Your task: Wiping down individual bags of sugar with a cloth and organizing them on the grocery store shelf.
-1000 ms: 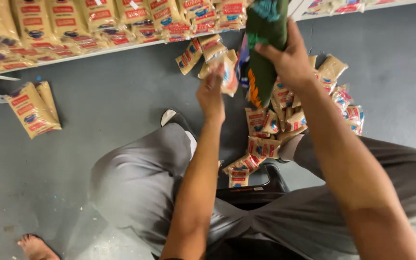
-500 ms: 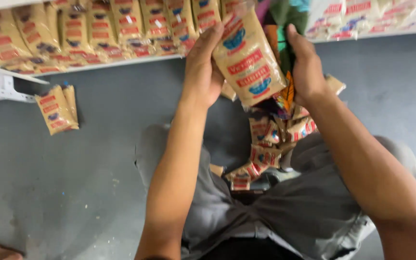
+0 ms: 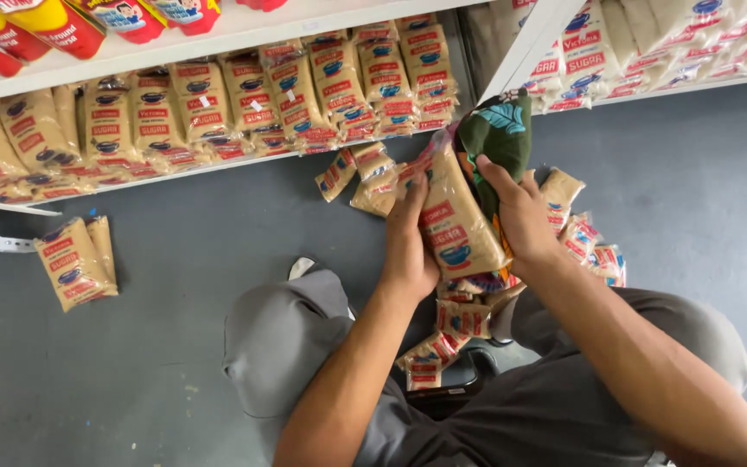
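My left hand and my right hand both grip a tan sugar packet with red labels, held above my lap. My right hand also touches a dark green patterned bag just behind the packet. Below my hands, several more tan packets lie piled between my grey-trousered knees and on the floor around the bag.
A low white shelf holds rows of the same tan packets; red and yellow packages stand on the shelf above. Two loose packets lie on the grey floor at left. Another stocked shelf is at upper right.
My hands came down with the packet from shelf height toward my lap, and the view shifted so more of the shelves shows. One second ago my left hand held a smaller-looking packet lower down.
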